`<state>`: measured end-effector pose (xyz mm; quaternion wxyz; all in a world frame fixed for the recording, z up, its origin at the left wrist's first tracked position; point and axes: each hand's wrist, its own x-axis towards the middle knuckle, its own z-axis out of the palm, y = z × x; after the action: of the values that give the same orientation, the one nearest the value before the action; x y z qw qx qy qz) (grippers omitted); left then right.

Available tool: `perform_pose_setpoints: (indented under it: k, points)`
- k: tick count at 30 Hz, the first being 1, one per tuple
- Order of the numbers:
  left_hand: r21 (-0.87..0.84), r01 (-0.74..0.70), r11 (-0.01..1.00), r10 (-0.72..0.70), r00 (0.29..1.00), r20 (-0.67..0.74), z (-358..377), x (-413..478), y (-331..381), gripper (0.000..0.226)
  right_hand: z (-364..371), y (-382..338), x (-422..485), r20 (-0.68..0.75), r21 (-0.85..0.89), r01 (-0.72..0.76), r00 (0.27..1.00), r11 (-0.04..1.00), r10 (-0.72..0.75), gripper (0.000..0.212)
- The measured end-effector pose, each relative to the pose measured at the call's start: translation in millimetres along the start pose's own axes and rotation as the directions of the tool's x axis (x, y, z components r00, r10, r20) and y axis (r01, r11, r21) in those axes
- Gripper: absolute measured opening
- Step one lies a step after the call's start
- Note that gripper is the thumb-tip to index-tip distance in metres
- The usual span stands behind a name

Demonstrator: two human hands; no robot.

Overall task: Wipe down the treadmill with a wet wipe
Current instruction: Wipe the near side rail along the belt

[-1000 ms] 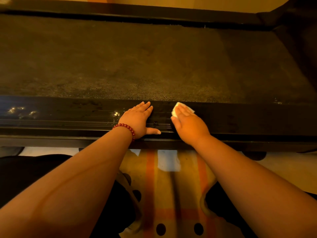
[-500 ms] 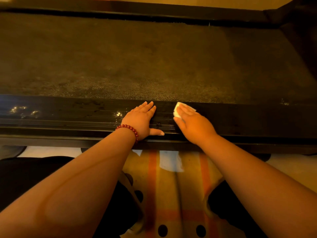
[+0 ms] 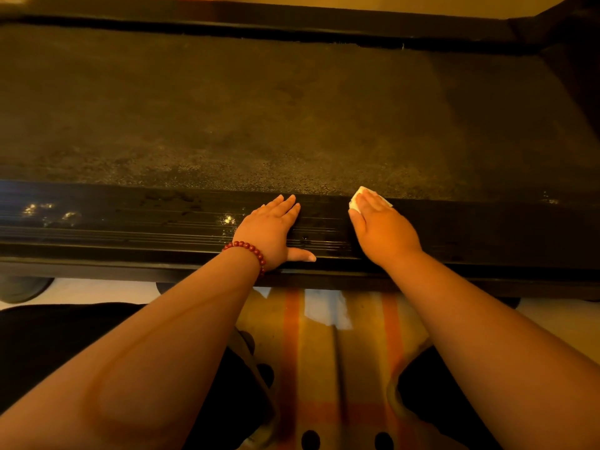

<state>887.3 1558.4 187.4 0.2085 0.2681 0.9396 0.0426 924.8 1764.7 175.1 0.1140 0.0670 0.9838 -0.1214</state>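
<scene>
Head view, and it is the only 1 we have. The right hand [image 3: 383, 232] lies flat on the treadmill [image 3: 487, 228], fingers straight and pressed together, pinning the wet wipe [image 3: 359, 197] under them. The wipe is small, white and folded into a wad. A corner pokes out past the fingertips and a strip shows along the index-finger side; the rest is hidden beneath the fingers. It sits where the glossy black side rail [image 3: 130, 222] meets the belt [image 3: 259, 108].

The left hand [image 3: 272, 228] rests palm down on the same rail, beside the right but not touching it. Its 4 fingers are straight and close together, and the thumb sticks out sideways along the rail's near edge. A red bead bracelet [image 3: 250, 250] circles that wrist.

Now the surface. Beyond the fingertips of both hands the belt runs wide, dark and grainy, with a paler patch just ahead of them. Out past the left hand's little finger, the grooved rail shows bright glints and dull smears. Between the 2 hands the grooves shine.

Behind the wrists, a yellow rug with orange stripes [image 3: 292, 352] covers a pale floor [image 3: 81, 289], with a white scrap [image 3: 328, 308] lying on it. Far beyond the fingertips, a yellowish wall [image 3: 389, 3].
</scene>
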Motion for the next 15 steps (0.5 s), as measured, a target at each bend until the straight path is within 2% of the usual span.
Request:
perform_pose_setpoints:
  k: [2, 6, 7, 9, 13, 15]
  points:
    - [-0.003, -0.001, 1.0, 0.001, 1.0, -0.003, 1, 1, -1, 0.107, 1, -11, 1, 0.006, 0.02, -0.011, 1.0, 1.0, 0.011, 0.056]
    - [0.001, -0.001, 1.0, 0.001, 1.0, -0.012, 2, 1, -1, 0.107, 1, -35, -8, 0.061, -0.01, 0.212, 0.976, 0.977, -0.211, 0.054]
    - [0.0, -0.002, 1.0, 0.002, 1.0, -0.011, 2, 2, -1, 0.107, 1, -32, -9, 0.074, -0.019, 0.228, 0.971, 0.974, -0.226, 0.054]
    - [0.002, -0.004, 1.0, 0.004, 1.0, -0.009, 2, 2, -1, 0.107, 0, -19, -13, 0.047, -0.024, 0.149, 0.988, 0.989, -0.147, 0.054]
    - [0.001, -0.004, 1.0, 0.004, 1.0, -0.009, 2, 1, -1, 0.107, 0, -9, -9, -0.002, 0.008, -0.113, 0.994, 0.994, 0.113, 0.055]
    - [0.002, -0.004, 1.0, 0.004, 1.0, -0.01, 2, 1, -1, 0.106, 2, -24, -5, -0.008, 0.035, -0.084, 0.996, 0.996, 0.085, 0.055]
